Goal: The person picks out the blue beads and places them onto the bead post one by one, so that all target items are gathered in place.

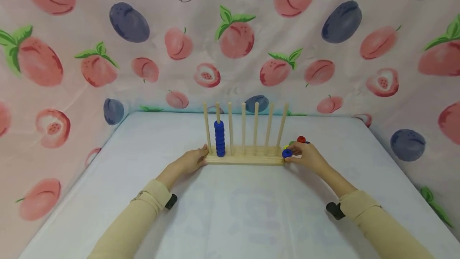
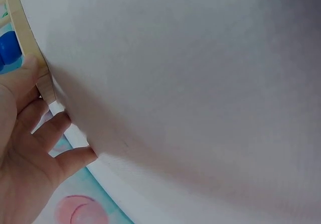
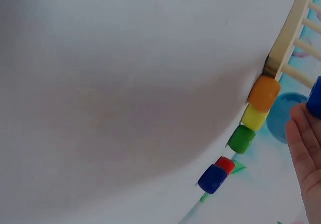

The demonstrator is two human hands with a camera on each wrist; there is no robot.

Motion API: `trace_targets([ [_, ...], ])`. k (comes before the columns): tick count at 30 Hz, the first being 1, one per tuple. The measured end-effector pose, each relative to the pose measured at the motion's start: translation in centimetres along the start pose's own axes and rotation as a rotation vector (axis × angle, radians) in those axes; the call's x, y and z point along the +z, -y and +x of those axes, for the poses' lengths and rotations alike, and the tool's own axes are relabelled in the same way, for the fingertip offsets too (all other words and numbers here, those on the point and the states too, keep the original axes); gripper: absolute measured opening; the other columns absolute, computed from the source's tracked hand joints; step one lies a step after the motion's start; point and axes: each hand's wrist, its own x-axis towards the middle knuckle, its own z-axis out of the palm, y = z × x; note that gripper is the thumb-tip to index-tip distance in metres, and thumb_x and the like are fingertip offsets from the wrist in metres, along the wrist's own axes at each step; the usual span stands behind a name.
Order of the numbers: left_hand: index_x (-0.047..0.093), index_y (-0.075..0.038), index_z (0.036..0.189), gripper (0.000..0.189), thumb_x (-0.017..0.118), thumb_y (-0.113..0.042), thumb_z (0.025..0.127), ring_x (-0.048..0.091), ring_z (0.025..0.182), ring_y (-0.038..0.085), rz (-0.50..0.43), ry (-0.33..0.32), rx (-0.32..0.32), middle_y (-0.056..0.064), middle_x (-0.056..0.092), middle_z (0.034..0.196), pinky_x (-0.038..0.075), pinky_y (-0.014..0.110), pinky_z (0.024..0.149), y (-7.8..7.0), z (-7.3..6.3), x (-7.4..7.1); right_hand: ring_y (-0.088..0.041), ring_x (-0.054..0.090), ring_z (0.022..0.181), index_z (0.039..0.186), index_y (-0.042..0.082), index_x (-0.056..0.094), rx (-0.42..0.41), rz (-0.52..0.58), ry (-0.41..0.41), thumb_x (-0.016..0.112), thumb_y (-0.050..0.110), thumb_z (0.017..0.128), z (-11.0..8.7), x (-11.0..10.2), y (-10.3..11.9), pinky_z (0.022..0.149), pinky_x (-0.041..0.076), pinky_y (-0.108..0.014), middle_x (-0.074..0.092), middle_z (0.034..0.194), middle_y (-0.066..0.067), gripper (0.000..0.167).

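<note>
A wooden peg rack [image 1: 244,160] with several upright pegs stands on the table. Blue beads [image 1: 220,139] are stacked on its second peg from the left. My left hand [image 1: 190,160] grips the rack's left end; in the left wrist view the thumb [image 2: 30,69] lies on the base and the other fingers spread past its corner. Beside the rack's right end, my right hand [image 1: 305,157] pinches a blue bead [image 1: 286,153] between thumb and fingers. That blue bead [image 3: 315,99] is partly cut off at the edge of the right wrist view.
Loose beads lie by the rack's right end: orange [image 3: 264,93], yellow [image 3: 255,117], green [image 3: 242,139], red [image 3: 225,164] and dark blue [image 3: 212,179]. A white cloth covers the table [image 1: 244,211]. Behind it hangs a fruit-print curtain [image 1: 237,71].
</note>
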Motion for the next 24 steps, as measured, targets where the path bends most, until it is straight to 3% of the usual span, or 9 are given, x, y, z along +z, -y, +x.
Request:
trace_targets([
  [7,0.036,0.007,0.14,0.051,0.051,-0.015,0.097,0.039,0.131,0.044,0.006,-0.001,0.01,0.025,0.029,0.148,0.033,0.051,0.11,0.1,0.0,-0.1,-0.028,0.068,0.083,0.098,-0.005,0.066,-0.012,0.003,-0.04,0.075,0.009,0.078,0.0,0.8,0.9,0.078,0.057,-0.04,0.071,0.087,-0.013,0.026],
  [24,0.036,0.005,0.141,0.051,0.051,-0.016,0.097,0.04,0.131,0.044,0.011,0.004,0.002,0.024,0.029,0.149,0.034,0.052,0.11,0.2,0.2,-0.1,-0.031,0.067,0.087,0.106,-0.007,0.065,-0.007,0.01,-0.047,0.073,0.008,0.081,0.4,1.8,3.3,0.078,0.058,-0.042,0.07,0.096,-0.018,0.03],
])
